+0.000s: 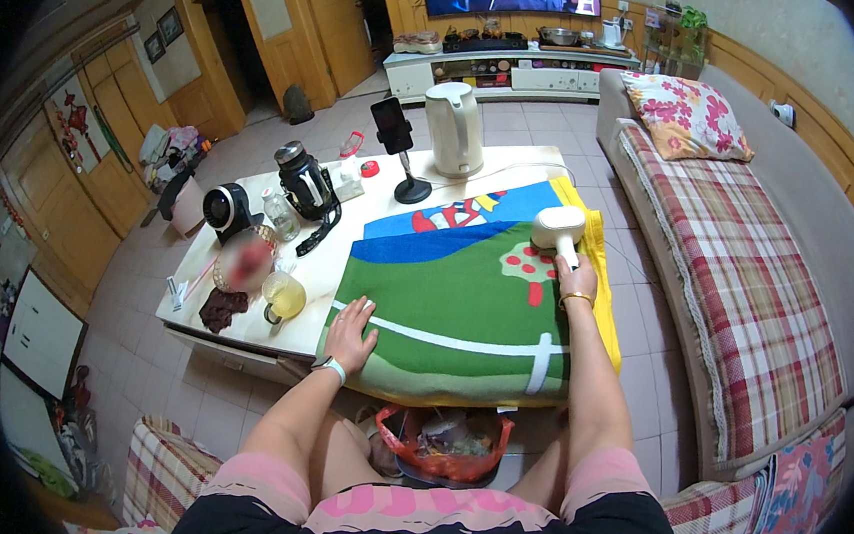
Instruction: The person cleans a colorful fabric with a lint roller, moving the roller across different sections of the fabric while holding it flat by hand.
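A green, blue and yellow cartoon blanket (440,291) lies spread over the right part of the low table and hangs past its near and right edges. My right hand (577,279) grips the handle of a white handheld garment steamer (559,228). Its head rests on or just above the blanket's far right part, near a printed tree with red dots. Flat on the blanket's left edge lies my left hand (351,334), fingers apart, holding nothing.
On the white table (307,265) stand a cream electric kettle (455,130), a phone on a stand (399,148), a black vacuum flask (306,182), a small fan (227,210) and a glass mug of yellow drink (284,297). Below the near edge sits a bin with a red bag (450,457). A sofa (733,291) flanks the right.
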Tool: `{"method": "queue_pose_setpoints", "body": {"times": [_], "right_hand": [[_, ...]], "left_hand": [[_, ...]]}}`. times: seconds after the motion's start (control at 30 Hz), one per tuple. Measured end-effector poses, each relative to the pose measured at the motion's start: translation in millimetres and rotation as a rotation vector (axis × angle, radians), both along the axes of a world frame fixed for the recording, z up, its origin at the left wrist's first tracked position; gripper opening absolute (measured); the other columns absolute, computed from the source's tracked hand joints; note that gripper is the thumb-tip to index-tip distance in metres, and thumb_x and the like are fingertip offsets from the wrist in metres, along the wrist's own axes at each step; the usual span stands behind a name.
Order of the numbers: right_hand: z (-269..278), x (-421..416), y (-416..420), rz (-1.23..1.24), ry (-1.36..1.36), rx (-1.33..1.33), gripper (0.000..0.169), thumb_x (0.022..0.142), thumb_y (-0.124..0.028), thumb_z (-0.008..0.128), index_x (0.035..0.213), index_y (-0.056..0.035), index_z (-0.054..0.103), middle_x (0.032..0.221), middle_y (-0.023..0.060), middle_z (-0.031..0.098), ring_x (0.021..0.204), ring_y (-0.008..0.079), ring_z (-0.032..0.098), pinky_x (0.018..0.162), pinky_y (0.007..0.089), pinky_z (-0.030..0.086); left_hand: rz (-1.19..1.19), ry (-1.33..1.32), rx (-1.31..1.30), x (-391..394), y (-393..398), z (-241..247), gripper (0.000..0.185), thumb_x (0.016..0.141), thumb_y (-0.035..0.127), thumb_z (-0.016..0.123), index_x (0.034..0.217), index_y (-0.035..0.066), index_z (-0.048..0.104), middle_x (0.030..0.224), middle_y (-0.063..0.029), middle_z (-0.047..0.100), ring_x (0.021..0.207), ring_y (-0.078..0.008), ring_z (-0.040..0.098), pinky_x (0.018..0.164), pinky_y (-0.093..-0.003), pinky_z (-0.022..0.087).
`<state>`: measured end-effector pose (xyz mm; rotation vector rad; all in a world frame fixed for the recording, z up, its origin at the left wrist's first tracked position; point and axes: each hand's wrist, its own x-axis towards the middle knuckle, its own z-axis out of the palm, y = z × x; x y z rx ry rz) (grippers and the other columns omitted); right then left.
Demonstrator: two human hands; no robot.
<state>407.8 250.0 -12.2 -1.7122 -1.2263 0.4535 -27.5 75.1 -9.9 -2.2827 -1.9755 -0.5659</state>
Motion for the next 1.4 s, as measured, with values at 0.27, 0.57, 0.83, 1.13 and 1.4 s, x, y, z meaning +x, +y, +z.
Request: {"method": "queue_pose_setpoints", "body": {"times": [0.27, 0.57, 0.83, 1.13, 1.4], "right_hand": [[17.5, -48.2, -39.6, 0.338, -0.178, -0.027, 0.049, 0.078, -0.044, 0.075, 0.11, -0.0072, 0.069, 0.096, 0.0221, 0.07, 0.088, 0.0376, 0.068, 0.078, 0.0449, 0.052], [3.0, 45.3, -32.1, 0.071, -0.079, -0.051, 0.047, 0.079, -0.043, 0.074, 0.103, -0.0028, 0.07, 0.092, 0.0207, 0.071, 0.085, 0.0356, 0.069, 0.077, 0.0434, 0.052], [19.9, 68.8, -57.8, 0.192, -0.035, -0.098, 0.051, 0.077, -0.047, 0.076, 0.098, -0.0007, 0.073, 0.086, 0.0199, 0.072, 0.078, 0.0316, 0.07, 0.073, 0.0398, 0.053], [16.6, 84.4, -60.7, 0.493, -0.07, -0.228, 0.052, 0.075, -0.042, 0.08, 0.106, -0.0018, 0.072, 0.093, 0.0153, 0.073, 0.082, 0.0227, 0.07, 0.075, 0.0354, 0.054], [28.7, 100.5, -74.8, 0.406, -0.186, -0.186, 0.045, 0.078, -0.038, 0.079, 0.102, -0.001, 0.071, 0.075, 0.0093, 0.069, 0.064, 0.0175, 0.064, 0.06, 0.0326, 0.05]], "left_hand": [[-0.007, -0.009, 0.02, -1.2, 2.5, -3.2, 0.054, 0.087, 0.026, 0.06, 0.138, 0.008, 0.05, 0.147, -0.0155, 0.043, 0.136, -0.0345, 0.039, 0.114, -0.0445, 0.03], [-0.01, -0.018, 0.02, -3.8, -0.1, -4.6, 0.054, 0.088, 0.027, 0.059, 0.138, 0.008, 0.049, 0.147, -0.0153, 0.043, 0.136, -0.0344, 0.039, 0.114, -0.0444, 0.03], [0.013, -0.016, 0.007, -1.5, 0.6, -4.7, 0.055, 0.088, 0.027, 0.059, 0.139, 0.01, 0.049, 0.148, -0.0134, 0.042, 0.137, -0.0331, 0.038, 0.114, -0.0441, 0.03], [0.01, -0.026, 0.017, -3.6, -0.8, -5.4, 0.053, 0.089, 0.027, 0.058, 0.138, 0.009, 0.05, 0.147, -0.0137, 0.043, 0.137, -0.0327, 0.038, 0.114, -0.0434, 0.03], [0.008, -0.019, 0.038, -1.3, 1.3, -6.5, 0.053, 0.088, 0.028, 0.059, 0.137, 0.008, 0.05, 0.147, -0.0131, 0.043, 0.137, -0.0324, 0.038, 0.114, -0.0429, 0.03]]}}
